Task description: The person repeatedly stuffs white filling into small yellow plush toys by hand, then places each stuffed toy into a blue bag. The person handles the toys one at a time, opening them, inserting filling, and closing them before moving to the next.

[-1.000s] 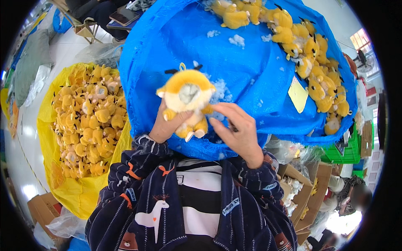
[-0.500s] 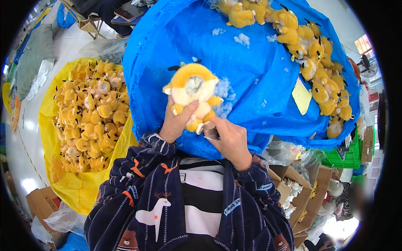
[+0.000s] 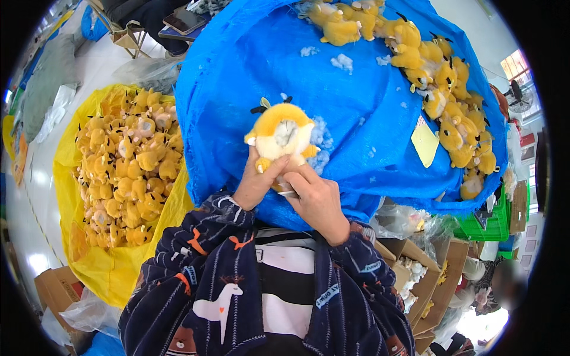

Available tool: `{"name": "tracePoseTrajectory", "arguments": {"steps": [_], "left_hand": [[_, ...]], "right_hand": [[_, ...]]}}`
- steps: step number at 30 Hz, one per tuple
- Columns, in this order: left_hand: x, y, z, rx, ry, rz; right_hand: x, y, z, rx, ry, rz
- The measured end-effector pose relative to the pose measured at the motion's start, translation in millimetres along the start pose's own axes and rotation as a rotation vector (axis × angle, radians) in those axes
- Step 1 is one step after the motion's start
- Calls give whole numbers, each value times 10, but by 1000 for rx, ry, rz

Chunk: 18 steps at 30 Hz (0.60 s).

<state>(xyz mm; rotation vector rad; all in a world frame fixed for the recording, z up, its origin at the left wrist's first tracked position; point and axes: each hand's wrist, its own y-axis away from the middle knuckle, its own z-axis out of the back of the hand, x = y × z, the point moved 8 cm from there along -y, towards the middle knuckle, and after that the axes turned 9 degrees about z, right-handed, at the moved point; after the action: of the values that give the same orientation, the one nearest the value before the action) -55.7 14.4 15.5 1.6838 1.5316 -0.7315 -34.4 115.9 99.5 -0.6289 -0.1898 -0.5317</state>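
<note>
A yellow and cream plush toy with small dark tufts on its head is held upright above the blue sheet. Its face is a round opening with whitish-grey stuffing inside. My left hand is closed around the toy's body at its left side, thumb across the belly. At the lower body, the fingers of my right hand are closed on the toy, covering its legs. A pale edge shows below those fingers; I cannot make out what it is.
The blue sheet carries tufts of white stuffing, a pale yellow card and a row of similar plush toys. At left, a yellow bag is full of more. Cardboard boxes and a green crate stand at right.
The toy and both hands have shifted slightly down and to the right in view. My right hand has moved up against the toy's belly, over its legs.
</note>
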Motion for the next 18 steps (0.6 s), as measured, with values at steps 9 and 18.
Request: {"name": "tracePoseTrajectory", "arguments": {"steps": [9, 18], "left_hand": [[-76, -19, 9, 42, -127, -91], [-199, -78, 189, 73, 359, 126]], "right_hand": [[-385, -182, 248, -280, -199, -261], [-673, -86, 540, -202, -148, -526]]}}
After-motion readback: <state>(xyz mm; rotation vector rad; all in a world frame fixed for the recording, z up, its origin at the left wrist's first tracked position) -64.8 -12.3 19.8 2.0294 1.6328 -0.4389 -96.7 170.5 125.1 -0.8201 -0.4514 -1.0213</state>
